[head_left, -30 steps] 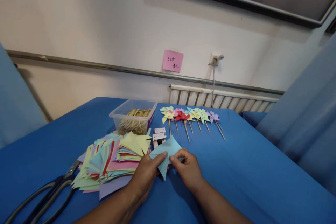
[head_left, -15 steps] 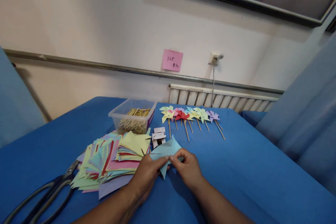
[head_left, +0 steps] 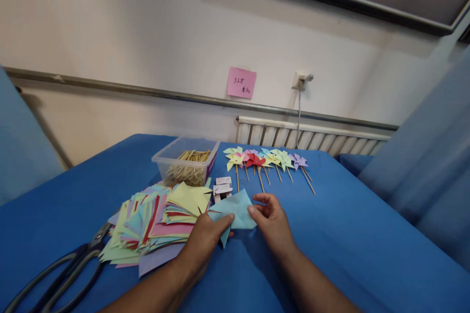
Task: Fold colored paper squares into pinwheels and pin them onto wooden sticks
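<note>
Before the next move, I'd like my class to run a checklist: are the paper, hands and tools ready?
1. Light blue paper gripped by the left hand: ok, thumb on top.
2. Right hand touching the paper's right edge: cannot tell; its thumb is right at the edge.
3. Scissors away from both hands: ok, lying at the left.
4. Paper pile squared up: not ok, sheets lie fanned out.
5. Sticks available in the plastic box: ok.
6. Contents of the small white boxes: cannot tell.
</note>
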A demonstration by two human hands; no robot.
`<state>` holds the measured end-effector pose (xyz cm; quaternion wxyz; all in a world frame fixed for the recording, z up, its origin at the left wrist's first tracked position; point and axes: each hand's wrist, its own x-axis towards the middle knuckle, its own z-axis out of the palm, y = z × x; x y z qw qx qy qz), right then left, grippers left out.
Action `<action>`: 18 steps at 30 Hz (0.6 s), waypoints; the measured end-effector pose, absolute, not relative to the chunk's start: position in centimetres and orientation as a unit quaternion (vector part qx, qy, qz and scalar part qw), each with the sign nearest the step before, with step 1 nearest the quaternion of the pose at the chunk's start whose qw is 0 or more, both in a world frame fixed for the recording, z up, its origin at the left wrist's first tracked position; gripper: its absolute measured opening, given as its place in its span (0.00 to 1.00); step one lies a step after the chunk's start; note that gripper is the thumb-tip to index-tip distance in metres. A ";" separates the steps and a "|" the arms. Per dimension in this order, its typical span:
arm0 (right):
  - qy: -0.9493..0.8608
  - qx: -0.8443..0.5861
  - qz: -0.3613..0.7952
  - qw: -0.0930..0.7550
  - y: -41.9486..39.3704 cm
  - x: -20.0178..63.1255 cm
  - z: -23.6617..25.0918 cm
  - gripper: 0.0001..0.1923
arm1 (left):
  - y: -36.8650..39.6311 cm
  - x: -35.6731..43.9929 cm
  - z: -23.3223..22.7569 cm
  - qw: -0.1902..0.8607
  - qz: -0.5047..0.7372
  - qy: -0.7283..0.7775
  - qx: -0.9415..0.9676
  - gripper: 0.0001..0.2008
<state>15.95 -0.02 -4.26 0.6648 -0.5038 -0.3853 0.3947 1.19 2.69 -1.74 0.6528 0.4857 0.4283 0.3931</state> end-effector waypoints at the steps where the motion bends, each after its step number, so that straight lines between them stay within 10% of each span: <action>1: -0.372 -0.490 0.410 0.674 0.0 16.2 -4.1 0.21 | 2.7 1.2 -1.6 0.641 0.384 0.441 0.497 0.09; 18: -0.365 -0.509 0.470 0.623 -0.5 14.3 -3.7 0.17 | 2.7 1.2 -2.0 0.581 0.342 0.448 0.586 0.08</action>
